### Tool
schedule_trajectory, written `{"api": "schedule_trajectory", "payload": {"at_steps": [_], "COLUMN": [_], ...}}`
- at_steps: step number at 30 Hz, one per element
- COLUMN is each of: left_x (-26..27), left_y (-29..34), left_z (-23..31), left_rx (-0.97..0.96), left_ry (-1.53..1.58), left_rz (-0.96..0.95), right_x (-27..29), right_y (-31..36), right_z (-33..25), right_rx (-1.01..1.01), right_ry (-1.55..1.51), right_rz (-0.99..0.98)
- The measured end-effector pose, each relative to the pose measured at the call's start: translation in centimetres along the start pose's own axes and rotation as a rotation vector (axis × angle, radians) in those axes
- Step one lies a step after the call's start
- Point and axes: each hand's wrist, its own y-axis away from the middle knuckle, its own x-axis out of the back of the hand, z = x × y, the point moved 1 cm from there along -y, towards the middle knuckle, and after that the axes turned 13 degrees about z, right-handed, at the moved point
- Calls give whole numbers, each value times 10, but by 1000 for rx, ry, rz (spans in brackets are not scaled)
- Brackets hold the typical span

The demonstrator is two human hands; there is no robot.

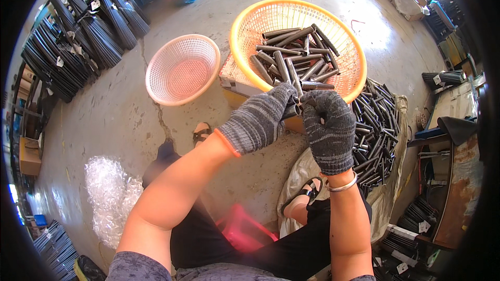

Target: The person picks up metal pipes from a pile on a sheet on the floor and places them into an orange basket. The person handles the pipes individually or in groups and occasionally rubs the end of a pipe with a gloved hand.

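My left hand [259, 119] and my right hand [328, 129] both wear grey knitted gloves. They meet over the near rim of an orange plastic basket [245, 26] and together grip a short dark metal tube [293, 110], one hand on each end. Several similar dark tubes [294, 57] lie inside the basket. A silver bangle sits on my right wrist.
An empty pink basket [182, 68] stands on the concrete floor to the left. A heap of dark tubes [376, 125] lies on a sack at the right. Bundles of long black rods [78, 41] lean at upper left. Clear plastic wrap [109, 198] lies at lower left.
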Motion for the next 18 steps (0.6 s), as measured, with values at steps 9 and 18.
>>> {"api": "schedule_trajectory", "payload": {"at_steps": [9,18], "left_x": [13,20], "left_y": [-7,8], "left_z": [8,-15], "left_rx": [119,113], "left_ry": [-39,33], "left_rz": [-211,-130], "right_x": [7,42], "right_y": [-5,-33], "right_z": [-8,25], "right_rx": [180,-371], "right_ry": [-12,-470], "right_rz": [87,74]}}
